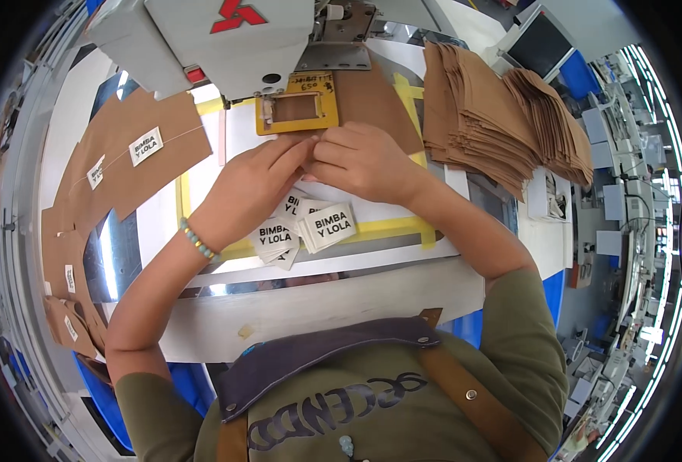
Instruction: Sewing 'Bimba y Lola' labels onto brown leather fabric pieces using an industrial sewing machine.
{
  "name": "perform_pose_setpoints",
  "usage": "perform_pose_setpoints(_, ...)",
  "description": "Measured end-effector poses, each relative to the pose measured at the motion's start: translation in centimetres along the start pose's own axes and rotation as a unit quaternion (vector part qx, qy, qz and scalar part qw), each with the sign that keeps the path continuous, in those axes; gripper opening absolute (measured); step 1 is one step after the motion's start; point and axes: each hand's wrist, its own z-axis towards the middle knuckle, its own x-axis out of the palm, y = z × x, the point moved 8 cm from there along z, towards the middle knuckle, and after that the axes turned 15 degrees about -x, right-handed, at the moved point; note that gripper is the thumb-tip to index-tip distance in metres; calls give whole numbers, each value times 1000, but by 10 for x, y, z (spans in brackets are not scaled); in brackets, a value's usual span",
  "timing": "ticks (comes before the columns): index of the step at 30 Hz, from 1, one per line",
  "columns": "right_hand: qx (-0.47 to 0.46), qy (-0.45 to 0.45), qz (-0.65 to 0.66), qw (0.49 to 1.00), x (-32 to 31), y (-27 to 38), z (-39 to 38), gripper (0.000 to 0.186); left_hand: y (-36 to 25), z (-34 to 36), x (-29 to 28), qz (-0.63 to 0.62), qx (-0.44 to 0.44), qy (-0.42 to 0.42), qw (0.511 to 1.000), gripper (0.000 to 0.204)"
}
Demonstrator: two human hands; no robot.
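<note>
My left hand (258, 185) and my right hand (362, 163) meet in front of the yellow clamp frame (330, 115) of a sewing machine (229, 42). Both are closed, fingertips pinched together; whatever they hold is hidden by the fingers. Just beyond them, a brown fabric piece (372, 92) lies partly beneath the frame. Close below my hands is a loose pile of white printed labels (330, 225), some overlapping. My left wrist wears a beaded bracelet.
Stacks of brown fabric pieces (472, 115) stand at the right, beside a small white box (549, 196). At the left, brown pieces (145, 165) with white labels sewn on hang over the table edge, joined by thread. A screen (539, 42) stands at the far right.
</note>
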Motion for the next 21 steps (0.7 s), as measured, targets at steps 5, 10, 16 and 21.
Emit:
perform_pose_setpoints(5, 104, 26, 76, 991, -15, -5, -12, 25, 16, -7, -7, 88, 64, -32, 994, 41)
perform_pose_setpoints(10, 206, 113, 2, 972, -33, -9, -51, 37, 45, -32, -27, 227, 79, -52, 969, 38)
perform_pose_setpoints(16, 254, 173, 71, 949, -18, -4, -77, 56, 52, -51, -41, 192, -59, -36, 979, 62)
perform_pose_setpoints(21, 251, 156, 43, 954, -11, -8, -73, 57, 37, -57, -27, 156, -93, 22, 983, 72)
